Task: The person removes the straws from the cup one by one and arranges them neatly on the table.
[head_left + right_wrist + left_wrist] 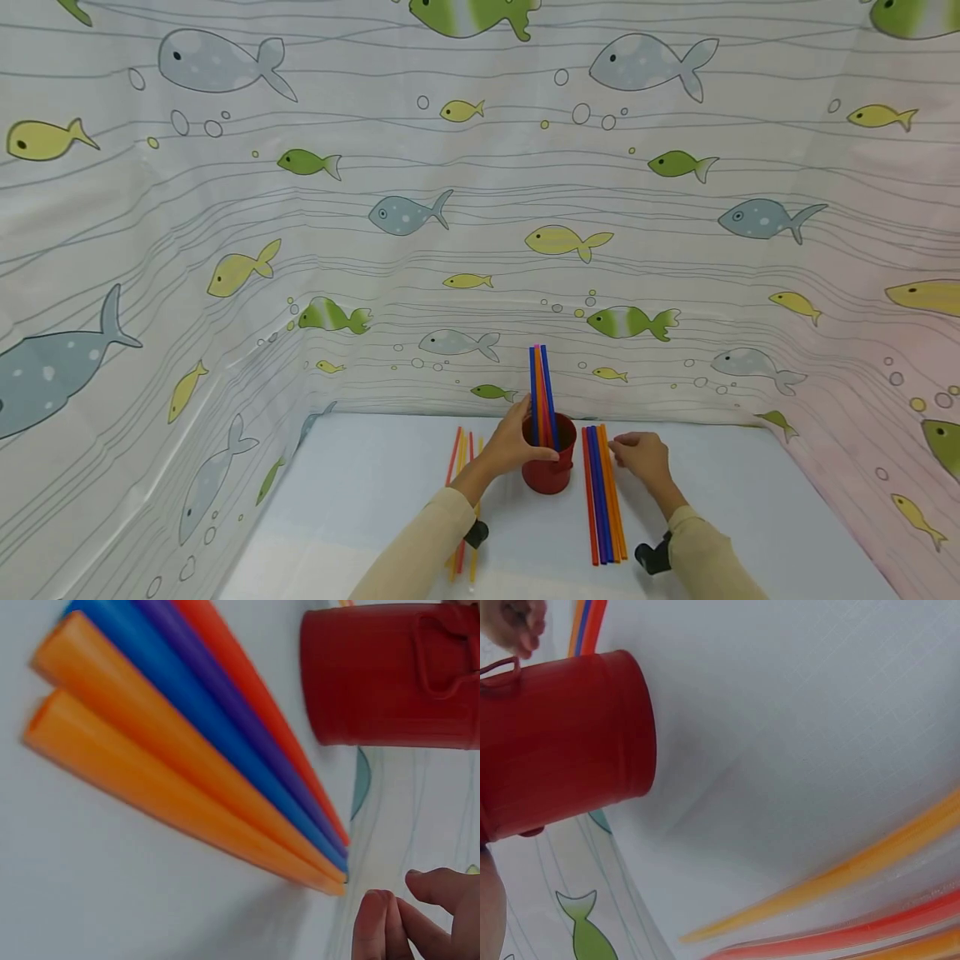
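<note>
A small red metal bucket (547,477) stands upright on the white table, with several blue, orange and pink straws (542,392) rising from it. My left hand (513,442) grips the bucket at its rim, the thumb across the front; the far fingers are partly hidden behind the straws. Right of the bucket lies a row of red, purple, blue and orange straws (187,750). Beside the far end of that row is my right hand (643,457), its fingers loosely bent and nothing visible between thumb and fingertips (371,915).
Thinner yellow, orange and red sticks (840,881) lie left of the bucket, partly under my left forearm. A fish-patterned sheet (480,192) walls the table (525,550) at the back and both sides. A wire handle (421,671) hangs on the bucket's side.
</note>
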A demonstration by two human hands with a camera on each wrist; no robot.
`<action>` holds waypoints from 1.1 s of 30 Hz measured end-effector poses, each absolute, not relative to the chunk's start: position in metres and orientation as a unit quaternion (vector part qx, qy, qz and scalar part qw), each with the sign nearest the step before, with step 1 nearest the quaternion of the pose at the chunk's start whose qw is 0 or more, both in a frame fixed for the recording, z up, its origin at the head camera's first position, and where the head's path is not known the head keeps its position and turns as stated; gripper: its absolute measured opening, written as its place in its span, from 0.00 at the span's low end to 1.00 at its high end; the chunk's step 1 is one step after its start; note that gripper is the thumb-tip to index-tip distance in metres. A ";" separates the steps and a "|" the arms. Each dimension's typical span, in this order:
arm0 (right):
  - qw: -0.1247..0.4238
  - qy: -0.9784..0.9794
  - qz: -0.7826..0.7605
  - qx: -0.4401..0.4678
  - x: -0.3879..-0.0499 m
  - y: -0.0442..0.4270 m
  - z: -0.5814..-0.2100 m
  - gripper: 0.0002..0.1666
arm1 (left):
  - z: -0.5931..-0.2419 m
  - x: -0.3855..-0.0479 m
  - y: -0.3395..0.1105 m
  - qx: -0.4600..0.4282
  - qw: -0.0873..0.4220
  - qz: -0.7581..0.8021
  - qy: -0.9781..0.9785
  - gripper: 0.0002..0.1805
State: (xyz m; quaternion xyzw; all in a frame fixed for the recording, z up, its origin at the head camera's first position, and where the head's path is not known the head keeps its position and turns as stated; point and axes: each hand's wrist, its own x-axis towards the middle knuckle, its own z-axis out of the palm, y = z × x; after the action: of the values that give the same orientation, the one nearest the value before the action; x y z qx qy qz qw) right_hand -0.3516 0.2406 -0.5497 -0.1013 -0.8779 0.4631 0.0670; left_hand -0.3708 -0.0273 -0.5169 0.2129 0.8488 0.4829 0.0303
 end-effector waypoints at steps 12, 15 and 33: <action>0.113 -0.882 0.454 -0.057 -0.366 0.226 -0.505 0.17 | -0.515 -0.370 -0.027 0.213 0.031 0.486 0.847 0.66; 0.124 -0.883 0.451 -0.039 -0.370 0.220 -0.496 0.17 | -0.515 -0.370 -0.027 0.213 0.031 0.487 0.846 0.66; 0.137 -0.876 0.462 0.020 -0.376 0.165 -0.460 0.17 | -0.518 -0.373 -0.027 0.228 0.033 0.509 0.829 0.62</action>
State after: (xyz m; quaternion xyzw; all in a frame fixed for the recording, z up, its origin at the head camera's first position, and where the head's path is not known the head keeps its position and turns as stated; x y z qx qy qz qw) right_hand -0.3763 0.1646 -0.4598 0.0197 -0.8761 0.4616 0.1375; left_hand -0.3725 -0.0273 -0.5179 0.2280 0.8292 0.5093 0.0326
